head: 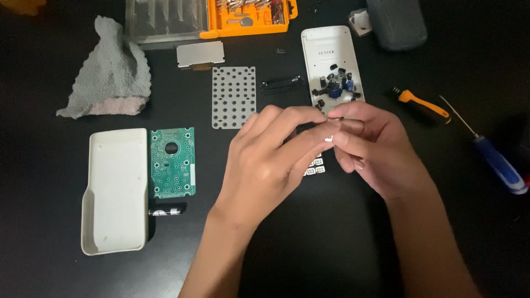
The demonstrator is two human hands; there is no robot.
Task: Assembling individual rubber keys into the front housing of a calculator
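both hands' fingers (309, 118) pinched on a half-hidden small white key (329, 138) right of one green circuit board (173, 163), two screwdrivers beyond

The left hand (270, 157) and right hand (367, 146) cover most of the small white piece (329, 138) pinched between them; its shape cannot be told. The orange bit case (251, 19) is cut off by the top edge. The loose keys (335, 88) are too small to distinguish.

Both hands (326, 146) around small white key (329, 138)
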